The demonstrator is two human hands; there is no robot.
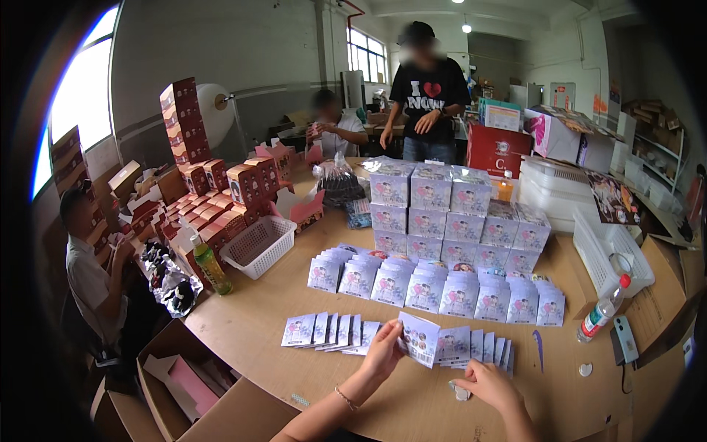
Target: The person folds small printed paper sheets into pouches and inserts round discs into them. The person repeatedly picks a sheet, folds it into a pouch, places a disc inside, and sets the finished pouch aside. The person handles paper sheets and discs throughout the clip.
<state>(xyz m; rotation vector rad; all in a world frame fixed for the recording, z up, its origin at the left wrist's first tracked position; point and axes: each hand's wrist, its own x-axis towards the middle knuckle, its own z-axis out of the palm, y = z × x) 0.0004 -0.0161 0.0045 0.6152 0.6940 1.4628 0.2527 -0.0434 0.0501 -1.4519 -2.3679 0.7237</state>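
Observation:
My left hand (382,349) is closed around the edge of a lavender printed packet (419,340), raised and tilted above the table with its picture-dotted back toward me. Low over the tabletop, my right hand (489,384) pinches at small white round discs (462,394); its fingertips partly cover them. To the left of the held packet lies an overlapping row of similar packets (298,331). Another fanned row (454,344) lies to its right, partly behind the held one. Farther back, several thick bundles of the packets (392,286) stand side by side in a line.
Stacked lavender boxes (429,186) rise behind the bundles. A water bottle (600,313), a phone (625,339) and a white basket (600,254) are at right. At left are a green bottle (210,266), a white basket (259,247) and red-brown boxes. Co-workers are at left and across the table.

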